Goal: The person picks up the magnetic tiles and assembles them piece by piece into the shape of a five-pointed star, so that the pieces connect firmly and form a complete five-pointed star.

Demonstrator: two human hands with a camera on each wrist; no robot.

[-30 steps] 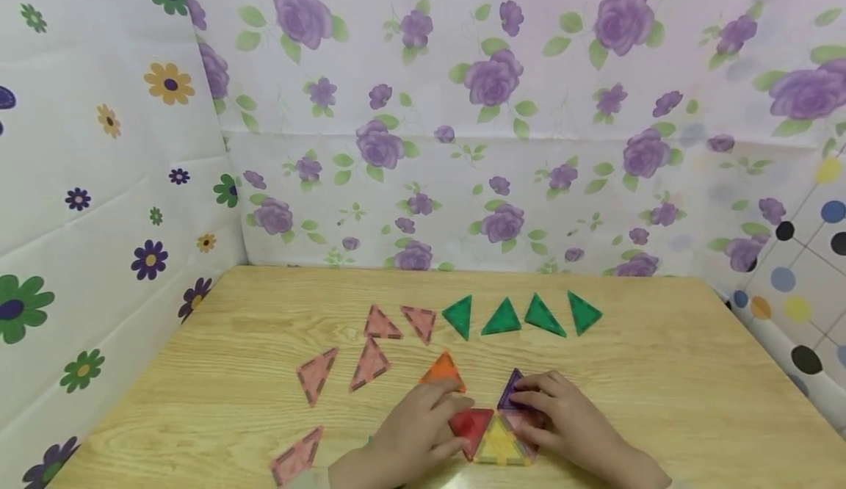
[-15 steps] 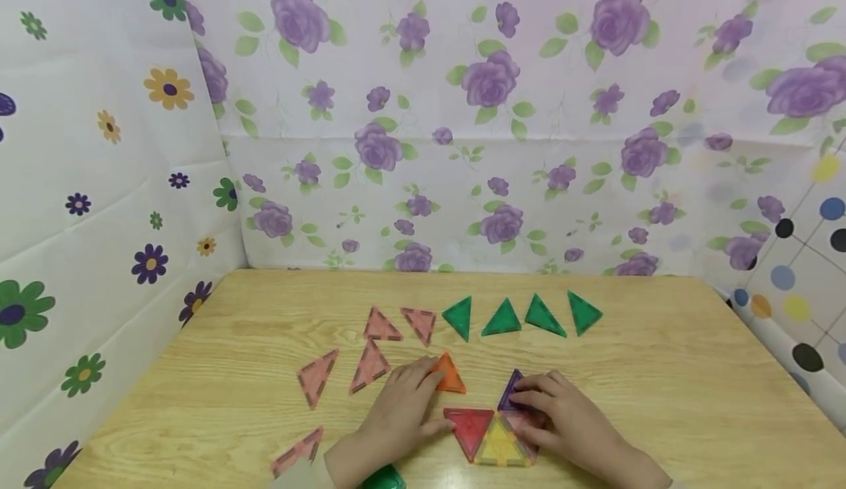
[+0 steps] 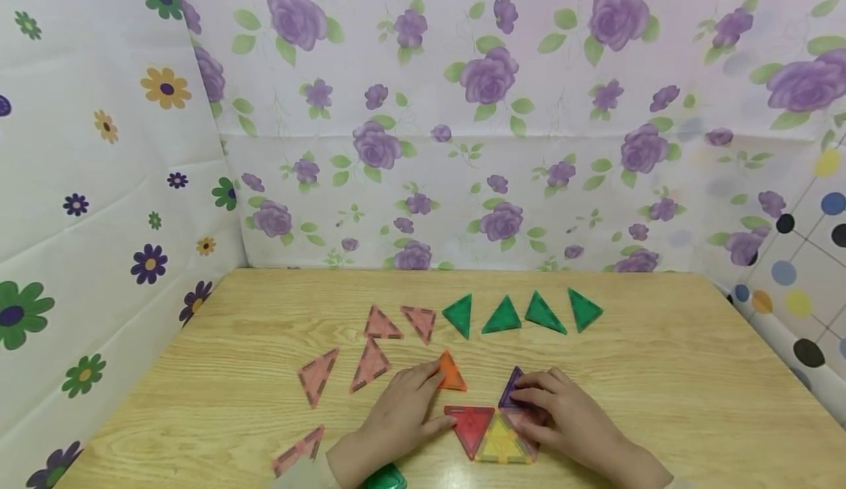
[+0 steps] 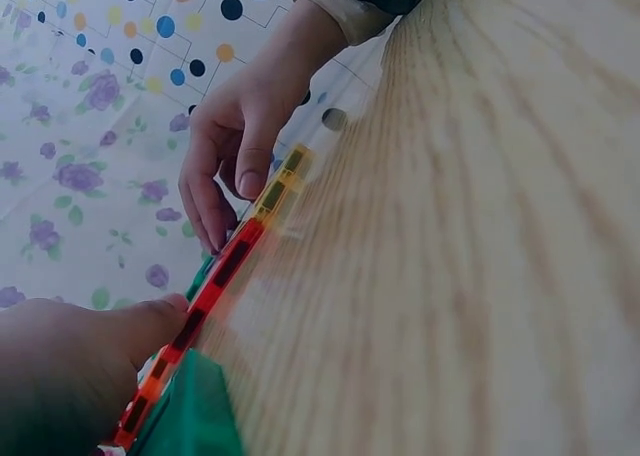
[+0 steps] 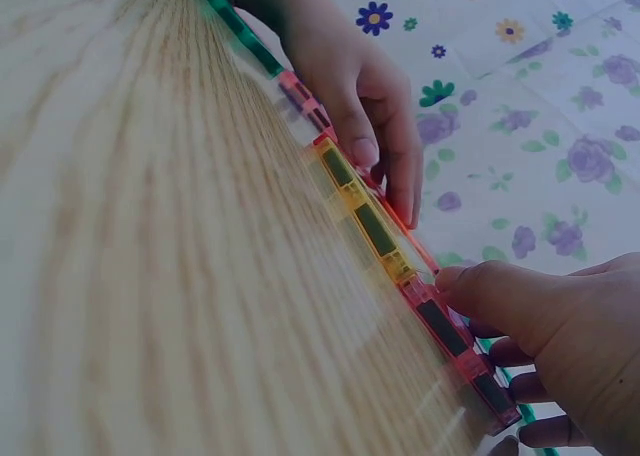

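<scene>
My left hand (image 3: 399, 415) reaches over the table, its fingertips touching the left edge of an orange triangle magnetic tile (image 3: 453, 377). Its thumb rests at the left corner of a red triangle tile (image 3: 470, 428). That red tile lies flat against a yellow triangle tile (image 3: 504, 446), with a pink triangle tile (image 3: 521, 422) joined on the right. My right hand (image 3: 571, 419) lays its thumb on the pink tile and its fingertips on a small purple triangle tile (image 3: 510, 390), both partly covered. In the right wrist view the yellow tile (image 5: 375, 226) shows edge-on.
Several green triangle tiles (image 3: 502, 318) line the back of the wooden table (image 3: 694, 371). Several loose pink triangle tiles (image 3: 319, 377) lie at the left. Another green tile (image 3: 386, 477) is partly hidden below my left wrist. Flowered cloth (image 3: 456, 144) hangs behind.
My left hand has drawn back left from over the red tile, and its fingertips have gone to the orange tile's left edge. The right hand stays in place.
</scene>
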